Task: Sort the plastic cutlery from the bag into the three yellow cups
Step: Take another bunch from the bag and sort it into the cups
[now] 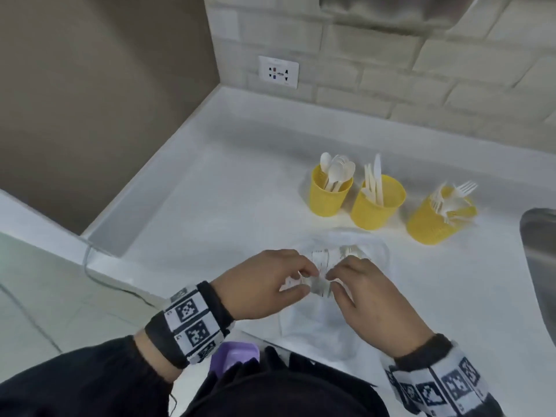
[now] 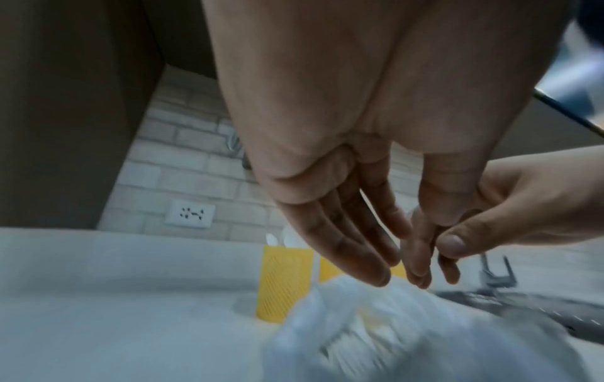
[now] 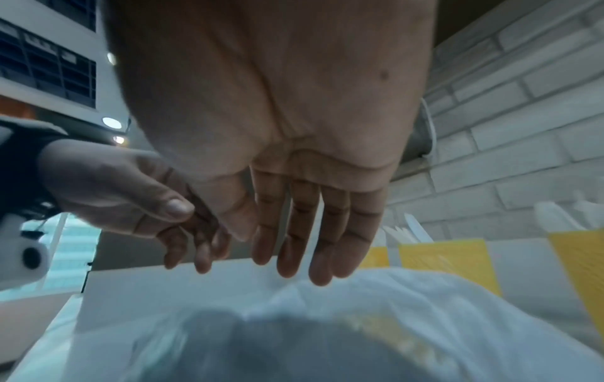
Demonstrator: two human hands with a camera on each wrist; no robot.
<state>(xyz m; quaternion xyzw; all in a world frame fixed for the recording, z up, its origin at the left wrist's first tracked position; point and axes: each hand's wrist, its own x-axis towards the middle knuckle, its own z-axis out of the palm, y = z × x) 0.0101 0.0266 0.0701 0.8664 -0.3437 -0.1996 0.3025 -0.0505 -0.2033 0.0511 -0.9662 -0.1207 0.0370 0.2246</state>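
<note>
1. Head view: both hands meet over a clear plastic bag (image 1: 331,314) lying on the white worktop (image 1: 228,206), near its front edge.
2. The left hand (image 1: 264,281) has its fingers curled, thumb and forefinger pinching the bag's crumpled printed top.
3. The right hand (image 1: 367,299) mirrors it, fingertips pinching the same bunched plastic from the other side, the 2 hands almost touching.
4. A few white plastic pieces (image 1: 350,251) show through the bag just beyond the fingers; their kind is too blurred to tell.
5. Behind the bag stand 3 yellow cups in a row: the left cup (image 1: 329,195) holds white spoons (image 1: 335,171), the middle cup (image 1: 377,206) holds white knives (image 1: 376,179), and the right cup (image 1: 436,219), tilted away to the right, holds white forks (image 1: 454,197).
6. Left wrist view: the left hand's fingers (image 2: 359,248) point down over the blurred bag (image 2: 392,336), with the right thumb close beside them.
7. Right wrist view: the right hand's fingers (image 3: 314,227) hang over the bag (image 3: 359,323).
8. A wall socket (image 1: 278,71) sits on the brick wall, and a steel sink (image 1: 541,254) edges the worktop at right.
</note>
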